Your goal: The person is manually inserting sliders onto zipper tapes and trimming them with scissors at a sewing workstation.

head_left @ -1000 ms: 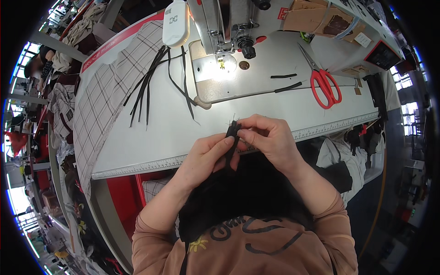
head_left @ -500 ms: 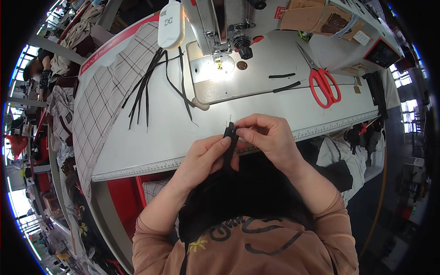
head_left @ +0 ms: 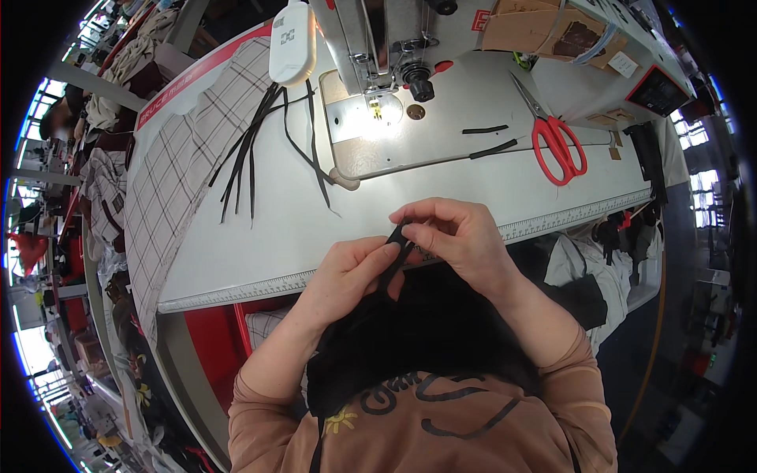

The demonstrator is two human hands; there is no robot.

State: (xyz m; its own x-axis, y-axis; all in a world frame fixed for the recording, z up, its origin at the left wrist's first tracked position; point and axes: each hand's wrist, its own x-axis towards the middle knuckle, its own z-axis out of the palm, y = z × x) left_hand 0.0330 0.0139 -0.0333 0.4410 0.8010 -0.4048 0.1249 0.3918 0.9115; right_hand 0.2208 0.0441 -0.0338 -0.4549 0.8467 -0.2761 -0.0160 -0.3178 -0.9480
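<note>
White, flat-topped bench (head_left: 268, 252) carries a bundle of long, narrow black strips (head_left: 265, 118). At its front edge, left grip (head_left: 351, 272) and right grip (head_left: 457, 236) are clamped on a black fabric strip (head_left: 398, 235). Work there appears incomplete; two short, thin black strips (head_left: 494, 149) lie unheld.

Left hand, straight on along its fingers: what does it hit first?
Beyond the black fabric piece it already holds, the left hand would probably meet the right hand; exact depth between them is unclear in this view.

Single head-worn fisheye view, downward from close above the hands (head_left: 352, 268) and table (head_left: 268, 248).
</note>
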